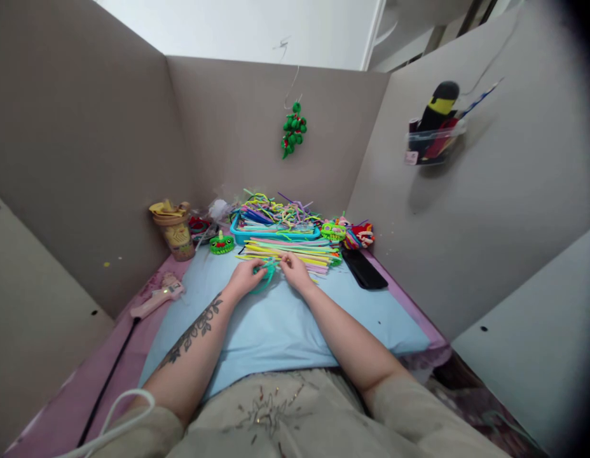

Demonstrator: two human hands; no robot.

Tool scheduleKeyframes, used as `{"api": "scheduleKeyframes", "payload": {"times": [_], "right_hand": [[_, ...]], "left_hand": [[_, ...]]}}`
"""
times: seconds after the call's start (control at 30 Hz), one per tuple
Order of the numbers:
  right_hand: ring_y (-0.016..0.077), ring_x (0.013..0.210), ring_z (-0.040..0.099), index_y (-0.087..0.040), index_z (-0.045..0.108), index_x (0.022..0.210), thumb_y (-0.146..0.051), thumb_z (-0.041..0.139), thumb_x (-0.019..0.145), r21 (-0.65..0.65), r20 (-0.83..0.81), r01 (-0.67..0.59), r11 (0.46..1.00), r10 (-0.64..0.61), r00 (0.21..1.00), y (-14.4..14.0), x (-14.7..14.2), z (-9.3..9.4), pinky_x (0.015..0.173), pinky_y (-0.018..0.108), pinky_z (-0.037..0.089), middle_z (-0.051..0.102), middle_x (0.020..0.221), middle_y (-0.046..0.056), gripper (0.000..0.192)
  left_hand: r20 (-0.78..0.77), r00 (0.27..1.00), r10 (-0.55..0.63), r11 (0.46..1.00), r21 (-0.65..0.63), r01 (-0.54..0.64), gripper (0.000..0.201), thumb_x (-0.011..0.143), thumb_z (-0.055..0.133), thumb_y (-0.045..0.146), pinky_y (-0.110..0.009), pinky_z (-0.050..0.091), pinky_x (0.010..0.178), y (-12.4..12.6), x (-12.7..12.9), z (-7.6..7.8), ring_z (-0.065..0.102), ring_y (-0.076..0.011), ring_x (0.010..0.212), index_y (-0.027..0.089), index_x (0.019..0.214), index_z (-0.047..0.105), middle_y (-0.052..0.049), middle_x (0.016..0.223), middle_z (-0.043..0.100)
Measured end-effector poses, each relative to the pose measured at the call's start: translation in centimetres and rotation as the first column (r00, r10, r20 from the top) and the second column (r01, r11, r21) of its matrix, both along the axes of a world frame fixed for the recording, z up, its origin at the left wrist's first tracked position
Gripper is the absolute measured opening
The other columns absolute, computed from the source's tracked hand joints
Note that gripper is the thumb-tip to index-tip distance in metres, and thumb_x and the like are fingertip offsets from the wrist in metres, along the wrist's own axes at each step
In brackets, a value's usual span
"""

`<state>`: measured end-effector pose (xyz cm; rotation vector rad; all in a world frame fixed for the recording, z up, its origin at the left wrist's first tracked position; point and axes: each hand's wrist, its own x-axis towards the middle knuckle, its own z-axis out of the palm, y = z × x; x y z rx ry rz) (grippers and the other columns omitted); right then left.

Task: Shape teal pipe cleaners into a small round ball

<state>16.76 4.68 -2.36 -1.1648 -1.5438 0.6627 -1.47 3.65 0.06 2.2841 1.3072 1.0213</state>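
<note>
My left hand [247,277] is closed around a bundle of teal pipe cleaners [269,272], bent into loops that droop toward the blue cloth. Close by on the right, my right hand [294,268] pinches at the upper end of the same teal bundle. The exact spot between its fingertips is too small to make out. Just beyond both hands lies a row of loose pipe cleaners [295,248] in yellow, pink and green. Behind it, a blue tray [276,236] holds a tangled heap of many-coloured ones.
Left stand a cup [175,232], a green figure [222,243] and a pink glue gun [159,299] with a black cord. At right are a black phone [364,268], a bright green piece [333,231] and a striped bundle [360,235]. Grey panels [257,159] enclose the table.
</note>
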Motion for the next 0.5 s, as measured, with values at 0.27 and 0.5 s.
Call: {"api": "scheduleKeyframes", "payload": {"times": [0.27,0.5], "right_hand": [[0.0177,0.073,0.051,-0.020,0.047,0.069,-0.023,0.044,0.071,0.132,0.036,0.446,0.885,-0.454,0.891,2.1,5.3,1.2,0.073,0.031,0.041,0.060,0.080,0.005,0.005],[0.0193,0.079,0.050,-0.019,0.045,0.074,-0.025,0.043,0.074,0.230,-0.073,0.688,0.688,-0.693,0.717,2.2,8.7,2.1,0.078,0.032,0.039,0.055,0.079,0.006,0.006]], "left_hand": [[0.150,0.985,0.085,0.991,-0.113,-0.068,0.023,0.069,0.052,0.032,-0.025,0.041,0.060,0.2,-0.7,0.9,0.056,-0.0159,0.066,0.015,0.076,0.065,-0.002,0.071,0.065],[0.288,0.948,0.133,0.971,-0.231,-0.066,0.024,0.064,0.059,0.038,-0.024,0.040,0.057,0.6,-0.8,0.7,0.054,-0.0152,0.060,0.015,0.070,0.063,-0.001,0.064,0.063]]}}
